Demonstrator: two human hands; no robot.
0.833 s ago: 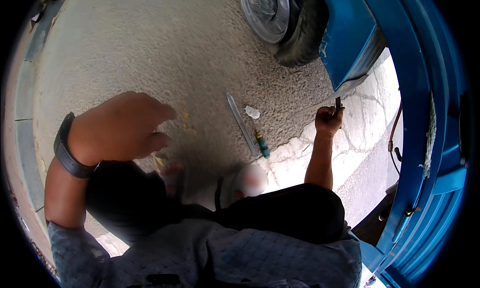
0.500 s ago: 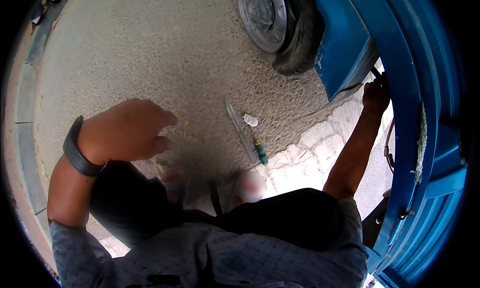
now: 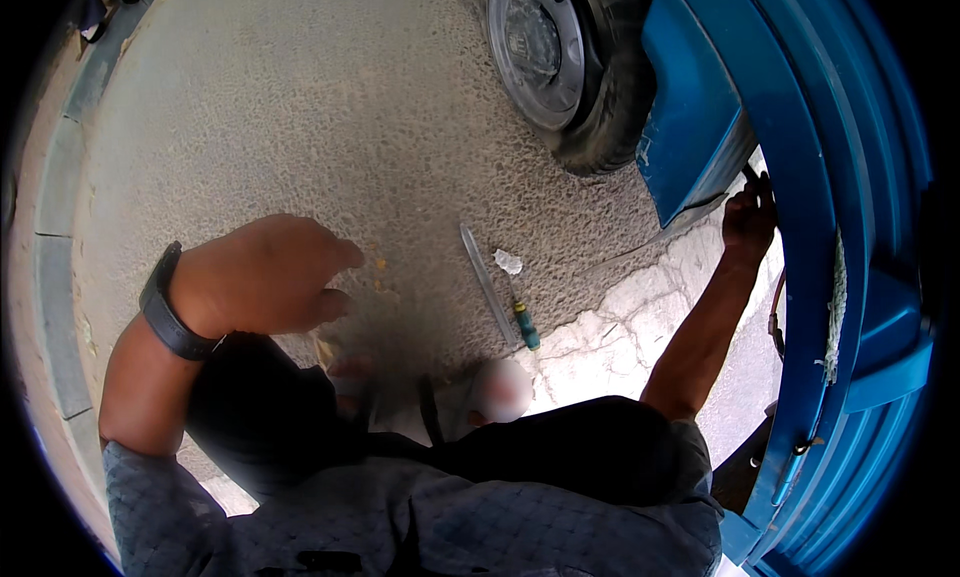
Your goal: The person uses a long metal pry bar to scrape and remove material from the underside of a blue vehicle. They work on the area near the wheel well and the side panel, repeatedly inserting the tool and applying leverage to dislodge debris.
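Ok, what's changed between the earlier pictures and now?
The right hand has moved rightward and forward, from the blue panel's lower corner to beside the blue frame; whether it holds anything is unclear. The left hand, still open, and the screwdriver and metal strip on the ground stayed put.

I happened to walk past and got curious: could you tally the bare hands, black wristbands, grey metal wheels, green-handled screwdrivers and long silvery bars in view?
Bare hands (left hand, right hand): 2
Black wristband: 1
Grey metal wheel with black tyre: 1
Green-and-yellow-handled screwdriver: 1
Long, thin, silvery bar: 1
Total: 6
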